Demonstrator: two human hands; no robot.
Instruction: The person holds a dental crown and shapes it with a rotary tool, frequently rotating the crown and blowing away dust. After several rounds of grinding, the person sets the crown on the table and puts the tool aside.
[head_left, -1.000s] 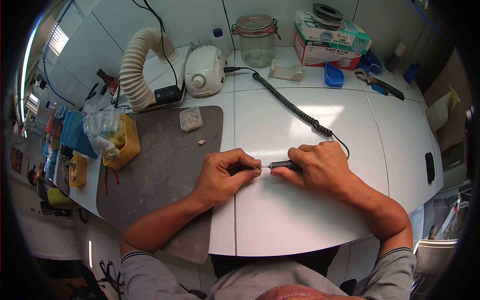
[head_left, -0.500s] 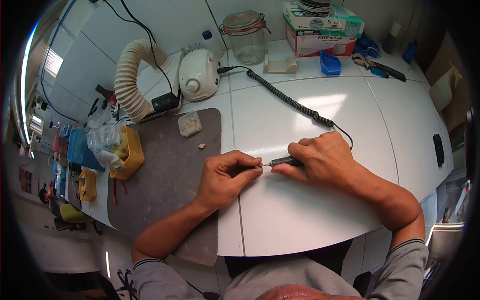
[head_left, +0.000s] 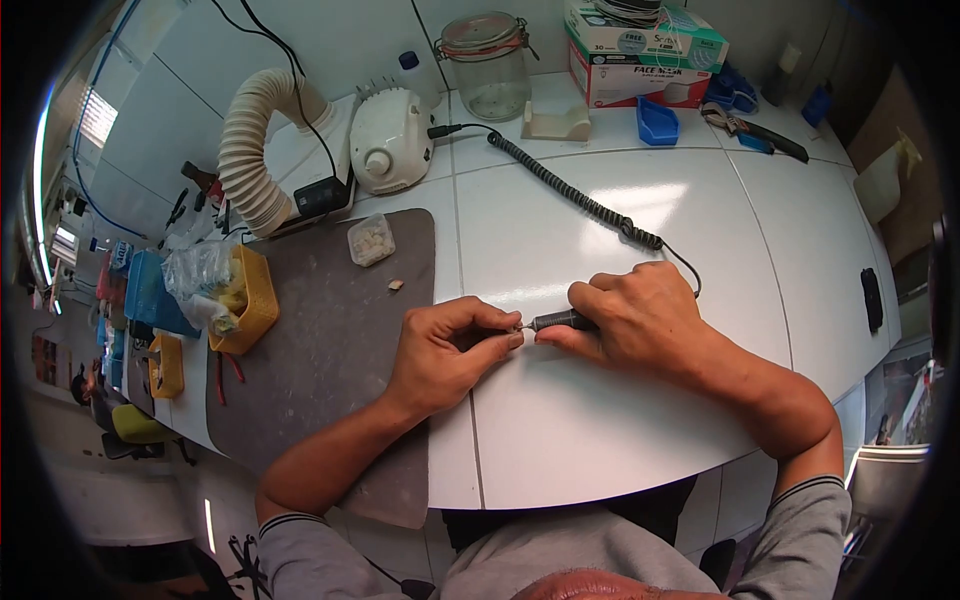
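My right hand (head_left: 645, 318) is wrapped round a dark rotary handpiece (head_left: 563, 320), whose thin metal tip points left. A coiled black cord (head_left: 575, 195) runs from near this hand to a white control unit (head_left: 392, 142). Opposite the tip, my left hand (head_left: 450, 350) pinches something very small between thumb and fingertips, too small to name. The tip meets the pinched fingers. Below the hands lies the white tiled tabletop (head_left: 600, 430), and a grey mat (head_left: 320, 340) is under my left forearm.
On the mat are a small clear box (head_left: 371, 240) and a pale fragment (head_left: 396, 285). A yellow basket (head_left: 257, 300), ribbed hose (head_left: 240, 150), glass jar (head_left: 487, 75), mask boxes (head_left: 640, 82), blue tray (head_left: 657, 123) and pliers (head_left: 728, 120) stand around. A seated person (head_left: 85, 385) is far left.
The whole view has shifted slightly, so the table things appear a little further left and up. The handpiece tip now appears closer to my left fingertips. Both hands keep their grips.
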